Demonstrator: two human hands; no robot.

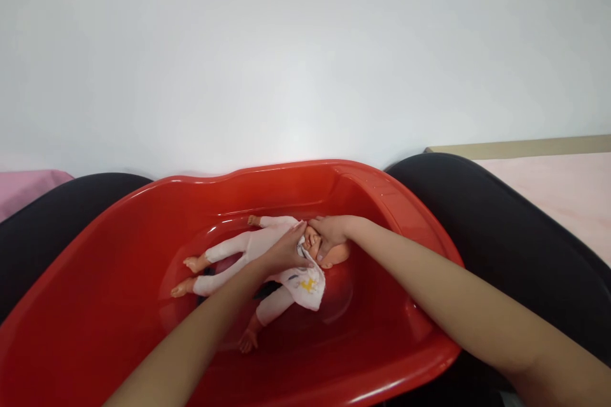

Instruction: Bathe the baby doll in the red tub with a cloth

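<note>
A baby doll point(255, 243) in white clothes lies on its back in a red baby bathtub point(109, 267), its head to the right and bare feet to the left. At its neck and shoulder, my left hand point(286, 249) is closed at a white cloth point(305, 289) with a yellow print, thumb against the upper edge. The cloth drapes over the doll's near shoulder. My right hand point(334, 231) comes from the right and grips the doll's head, fingers and thumb on either side of the face, which is partly covered.
Black chair-like surfaces point(515, 248) flank the tub on both sides. A pale pink covered surface point(558, 191) lies at the right, and a pink cloth point(28, 187) at the far left. A white wall point(286, 57) rises behind the tub.
</note>
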